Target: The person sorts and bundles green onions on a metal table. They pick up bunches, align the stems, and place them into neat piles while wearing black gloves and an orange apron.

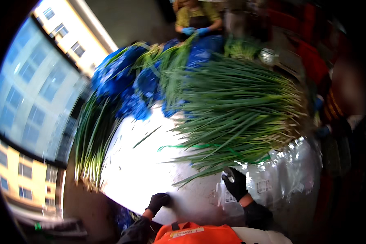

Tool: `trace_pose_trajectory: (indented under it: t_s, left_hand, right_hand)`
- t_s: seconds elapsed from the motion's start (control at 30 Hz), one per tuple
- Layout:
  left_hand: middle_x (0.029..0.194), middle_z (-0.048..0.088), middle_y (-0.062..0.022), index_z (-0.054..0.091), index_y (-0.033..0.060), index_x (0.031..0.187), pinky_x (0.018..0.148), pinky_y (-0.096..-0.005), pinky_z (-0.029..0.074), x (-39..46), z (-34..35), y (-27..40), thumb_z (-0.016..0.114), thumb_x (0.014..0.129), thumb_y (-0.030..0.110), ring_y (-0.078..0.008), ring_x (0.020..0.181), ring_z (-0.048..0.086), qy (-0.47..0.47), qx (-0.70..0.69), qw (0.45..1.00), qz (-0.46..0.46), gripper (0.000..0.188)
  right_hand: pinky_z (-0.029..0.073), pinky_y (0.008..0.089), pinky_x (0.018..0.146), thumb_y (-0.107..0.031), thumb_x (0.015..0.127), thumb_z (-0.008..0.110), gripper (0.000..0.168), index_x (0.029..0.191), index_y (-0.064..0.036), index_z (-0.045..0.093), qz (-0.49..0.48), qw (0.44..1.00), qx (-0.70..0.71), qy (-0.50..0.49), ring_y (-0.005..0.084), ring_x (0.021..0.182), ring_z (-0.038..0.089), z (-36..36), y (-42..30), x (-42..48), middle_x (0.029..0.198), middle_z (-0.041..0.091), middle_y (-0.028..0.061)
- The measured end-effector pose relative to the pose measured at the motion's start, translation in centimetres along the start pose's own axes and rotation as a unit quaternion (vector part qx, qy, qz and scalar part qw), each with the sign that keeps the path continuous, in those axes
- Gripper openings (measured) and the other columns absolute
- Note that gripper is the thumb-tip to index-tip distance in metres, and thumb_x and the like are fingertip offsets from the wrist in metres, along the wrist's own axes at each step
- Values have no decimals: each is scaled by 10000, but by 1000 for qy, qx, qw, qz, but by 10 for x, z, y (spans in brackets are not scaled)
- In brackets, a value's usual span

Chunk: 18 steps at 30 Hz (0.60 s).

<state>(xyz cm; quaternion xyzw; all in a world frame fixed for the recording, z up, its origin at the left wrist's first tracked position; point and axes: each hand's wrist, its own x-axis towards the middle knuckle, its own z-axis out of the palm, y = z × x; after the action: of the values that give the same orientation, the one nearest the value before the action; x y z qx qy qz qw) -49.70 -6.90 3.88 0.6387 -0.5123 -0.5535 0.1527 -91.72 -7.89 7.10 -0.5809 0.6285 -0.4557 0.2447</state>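
My right hand [235, 183], in a black glove, is at the near edge of a large pile of green onions [241, 103], by clear plastic bags [262, 183] with printed labels. Its thumb and fingers curve apart; whether plastic lies between them I cannot tell. My left hand [159, 202], also in a black glove, is over the near edge of the white table [134, 180], its fingers curled and blurred, so its grip is unclear. A green strap [201, 146] runs along the near side of the pile, whose roots point right.
More green onions [94, 143] hang over the table's left edge. Blue plastic bags [116, 76] lie at the back left. Across the table a person in blue gloves [195, 30] handles onions; another person's blue-gloved hand [323, 131] shows at the right. A cut leaf [147, 137] lies on the table.
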Motion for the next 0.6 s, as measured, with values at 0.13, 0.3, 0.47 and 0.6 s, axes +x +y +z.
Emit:
trace_pose_trajectory:
  t_s: [0.13, 0.3, 0.47, 0.6]
  left_hand:
    - [795, 703, -48, 707, 21, 986, 628, -295, 536, -10, 14, -42, 661, 905, 193, -127, 669, 648, 61, -123, 989, -61, 195]
    - [847, 665, -147, 648, 56, 956, 691, -423, 521, -24, 44, -28, 593, 860, 155, -334, 787, 653, 209, 241, 914, 250, 148]
    - [1056, 602, -161, 612, 44, 1049, 878, -451, 437, -73, 103, 14, 555, 855, 190, -316, 995, 578, 63, 370, 790, 485, 250]
    - [1381, 503, -184, 573, 55, 1265, 1057, -526, 349, -46, 134, -52, 535, 890, 242, -360, 1298, 451, 90, 380, 756, 525, 420]
  right_hand:
    - [554, 332, 728, -161, 839, 699, 321, 1139, -55, 656, 0, 988, 85, -130, 229, 841, 696, 28, -53, -47, 982, 710, 111]
    - [549, 325, 726, -117, 845, 672, 283, 1121, -56, 660, -18, 971, 50, -233, 209, 833, 693, 32, -91, -94, 965, 709, 99]
    - [532, 303, 766, -104, 852, 665, 227, 1068, -39, 690, 11, 973, 28, -227, 169, 816, 678, 33, -109, -131, 912, 706, 92]
    - [534, 309, 745, -108, 851, 662, 241, 1080, -38, 685, -49, 978, 4, -203, 172, 802, 678, 27, -118, -155, 916, 707, 93]
